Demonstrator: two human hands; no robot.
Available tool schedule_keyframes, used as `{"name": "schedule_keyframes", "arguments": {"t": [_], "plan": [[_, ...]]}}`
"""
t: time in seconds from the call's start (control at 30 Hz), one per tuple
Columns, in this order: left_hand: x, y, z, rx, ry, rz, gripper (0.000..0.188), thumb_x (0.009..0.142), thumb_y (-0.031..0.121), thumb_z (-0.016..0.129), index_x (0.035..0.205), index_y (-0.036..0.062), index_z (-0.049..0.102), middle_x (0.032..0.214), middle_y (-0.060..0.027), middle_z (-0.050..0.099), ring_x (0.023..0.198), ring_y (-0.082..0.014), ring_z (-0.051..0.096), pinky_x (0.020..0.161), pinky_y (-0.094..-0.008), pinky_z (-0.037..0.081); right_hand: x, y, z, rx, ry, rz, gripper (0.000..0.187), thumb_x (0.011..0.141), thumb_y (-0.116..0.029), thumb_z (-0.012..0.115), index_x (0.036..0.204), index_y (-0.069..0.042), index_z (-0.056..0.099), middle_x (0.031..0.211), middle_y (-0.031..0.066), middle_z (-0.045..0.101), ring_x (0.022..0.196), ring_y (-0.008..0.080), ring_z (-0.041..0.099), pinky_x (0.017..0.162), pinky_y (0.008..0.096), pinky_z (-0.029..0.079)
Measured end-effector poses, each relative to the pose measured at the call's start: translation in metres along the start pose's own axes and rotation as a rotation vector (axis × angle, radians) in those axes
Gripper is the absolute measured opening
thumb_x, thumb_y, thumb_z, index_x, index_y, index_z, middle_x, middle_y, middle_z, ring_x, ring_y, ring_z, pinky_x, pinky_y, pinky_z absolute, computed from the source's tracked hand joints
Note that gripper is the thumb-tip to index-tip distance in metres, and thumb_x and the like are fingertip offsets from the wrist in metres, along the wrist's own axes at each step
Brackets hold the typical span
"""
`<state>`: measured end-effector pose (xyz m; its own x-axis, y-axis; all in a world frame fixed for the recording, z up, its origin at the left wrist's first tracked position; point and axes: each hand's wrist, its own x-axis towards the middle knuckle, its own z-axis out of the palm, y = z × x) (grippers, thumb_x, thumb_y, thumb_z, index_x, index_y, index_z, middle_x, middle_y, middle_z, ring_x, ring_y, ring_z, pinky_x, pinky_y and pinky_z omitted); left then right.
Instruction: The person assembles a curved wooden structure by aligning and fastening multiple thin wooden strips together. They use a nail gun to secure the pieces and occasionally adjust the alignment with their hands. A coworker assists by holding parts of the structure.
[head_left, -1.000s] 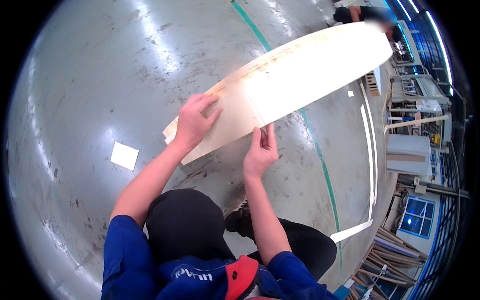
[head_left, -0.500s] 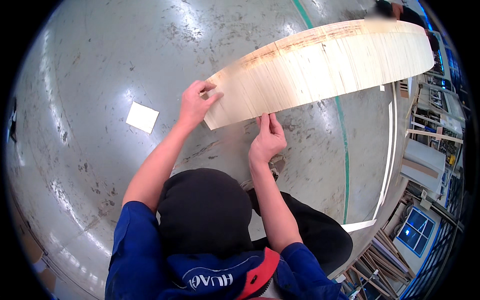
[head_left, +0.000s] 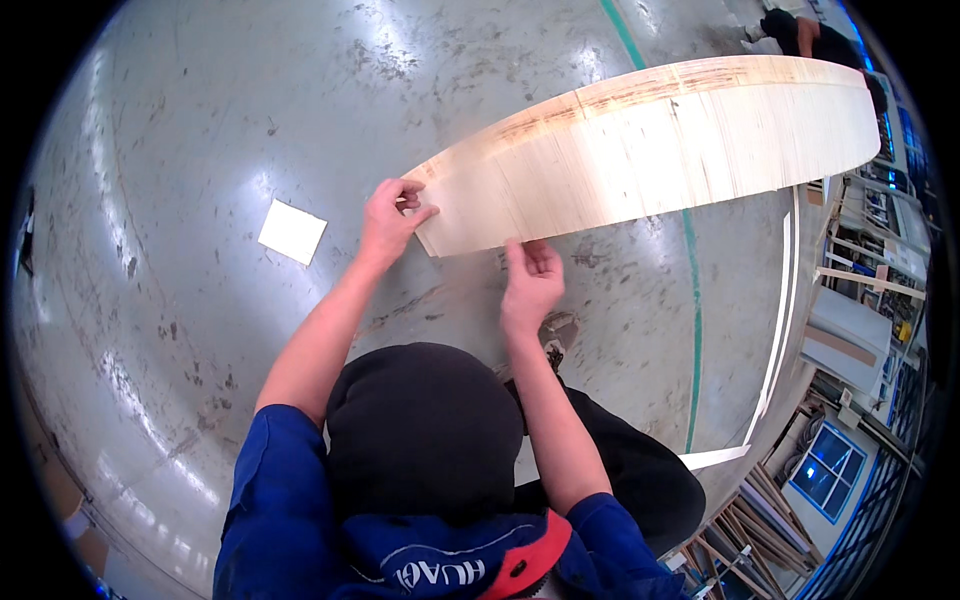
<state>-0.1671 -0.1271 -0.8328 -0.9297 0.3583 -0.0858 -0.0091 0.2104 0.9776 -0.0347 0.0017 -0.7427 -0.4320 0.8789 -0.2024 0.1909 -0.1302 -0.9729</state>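
Note:
A long, pale wooden board (head_left: 640,150) with a curved far edge and streaked grain slants from the middle of the view to the upper right. My left hand (head_left: 390,222) grips its left end, thumb lying on the upper face and fingers bent at the end edge. Under the near long edge, my right hand (head_left: 532,288) has its thumb up against the wood. The other fingers of that hand are curled close to the edge, their exact contact hard to make out.
On the grey floor (head_left: 200,330) left of my hands lies a white square sheet (head_left: 292,232). Another person (head_left: 815,40) is beyond the board's far right end. Stacked wood strips (head_left: 765,520) and a blue-framed window panel (head_left: 830,470) stand at the lower right.
The board's right part sits slightly lower and further right in view. My left hand has come down a little at the end; the right hand's pinch has loosened slightly and slid left.

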Motion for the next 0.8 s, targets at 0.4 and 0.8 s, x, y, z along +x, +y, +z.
{"name": "schedule_keyframes", "arguments": {"t": [0.4, 0.8], "plan": [[0.019, -0.001, -0.017, 0.092, -0.233, 0.044, 0.028, 0.069, 0.001, 0.076, 0.090, -0.0006, 0.058, 0.088, -0.0084, 0.057, 0.072, -0.0167, 0.058, 0.067, -0.0272, 0.054, -0.008, 0.081, 0.018, -0.541, -0.199, 0.208, 0.032, 0.072, -0.024, 0.077, 0.074, 0.007, 0.067, 0.070, 0.0117, 0.067, 0.067, 0.0157, 0.062, 0.067, 0.0308, 0.049], [-0.150, -0.023, -0.073, 0.638, -0.014, -0.184, 0.057, 0.075, 0.015, 0.072, 0.126, 0.0040, 0.049, 0.130, -0.0177, 0.045, 0.122, -0.0350, 0.043, 0.100, -0.0416, 0.037, -0.018, 0.067, 0.034, -0.458, -0.211, 0.015, 0.026, 0.081, -0.009, 0.071, 0.099, 0.008, 0.063, 0.090, 0.0135, 0.068, 0.081, 0.0163, 0.066, 0.074, 0.0282, 0.052]]}}
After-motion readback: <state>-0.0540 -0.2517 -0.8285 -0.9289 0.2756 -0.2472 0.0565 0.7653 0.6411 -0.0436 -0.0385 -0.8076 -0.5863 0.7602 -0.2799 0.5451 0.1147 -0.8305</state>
